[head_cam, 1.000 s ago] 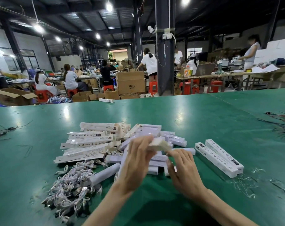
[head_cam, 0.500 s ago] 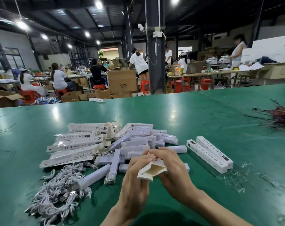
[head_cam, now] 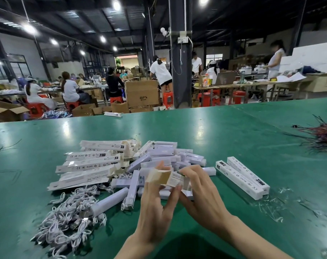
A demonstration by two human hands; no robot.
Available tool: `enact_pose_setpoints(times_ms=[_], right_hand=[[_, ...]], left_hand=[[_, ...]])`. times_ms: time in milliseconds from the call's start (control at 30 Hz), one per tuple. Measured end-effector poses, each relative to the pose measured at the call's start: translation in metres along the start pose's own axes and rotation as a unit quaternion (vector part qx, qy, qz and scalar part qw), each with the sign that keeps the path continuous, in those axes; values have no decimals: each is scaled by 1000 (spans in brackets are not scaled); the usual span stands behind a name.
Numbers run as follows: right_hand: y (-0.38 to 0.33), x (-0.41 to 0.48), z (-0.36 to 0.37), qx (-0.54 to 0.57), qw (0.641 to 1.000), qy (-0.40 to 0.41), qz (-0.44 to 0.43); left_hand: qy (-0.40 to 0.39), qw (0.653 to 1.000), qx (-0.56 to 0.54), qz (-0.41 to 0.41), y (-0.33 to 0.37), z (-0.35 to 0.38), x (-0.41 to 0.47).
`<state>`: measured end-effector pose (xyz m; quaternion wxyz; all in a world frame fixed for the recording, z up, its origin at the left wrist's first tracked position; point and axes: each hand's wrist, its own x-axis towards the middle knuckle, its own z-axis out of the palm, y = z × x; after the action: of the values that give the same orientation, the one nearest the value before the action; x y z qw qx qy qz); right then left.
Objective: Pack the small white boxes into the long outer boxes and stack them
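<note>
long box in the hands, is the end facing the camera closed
No: the end of the long box, held between left hand and right hand, gapes open, showing its brown inside.

Dark pillar point(head_cam: 179, 62) behind green table point(head_cam: 196, 131), ceiling lights point(head_cam: 116, 5) glowing

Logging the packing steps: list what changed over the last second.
The right hand rose off the pile and took hold of the outer box that the left hand holds; together they turned it, its tan open end now pointing left. The two packed boxes, flat cartons and cable heap stayed put.
</note>
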<state>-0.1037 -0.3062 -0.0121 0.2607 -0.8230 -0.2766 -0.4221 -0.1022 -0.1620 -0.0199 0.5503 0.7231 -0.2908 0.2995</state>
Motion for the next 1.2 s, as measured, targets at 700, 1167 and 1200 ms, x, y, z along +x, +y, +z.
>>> enact_pose_setpoints(times_ms=[700,1167,1200], right_hand=[[-1,7,-15,107,988,-111,25],[-8,17,-26,340,920,-68,182],[-8,17,-27,342,920,-70,180]], left_hand=[[34,985,-167,-17,8,-5,8],[2,983,-180,-41,12,-3,9],[-1,983,-177,-40,12,-3,9]])
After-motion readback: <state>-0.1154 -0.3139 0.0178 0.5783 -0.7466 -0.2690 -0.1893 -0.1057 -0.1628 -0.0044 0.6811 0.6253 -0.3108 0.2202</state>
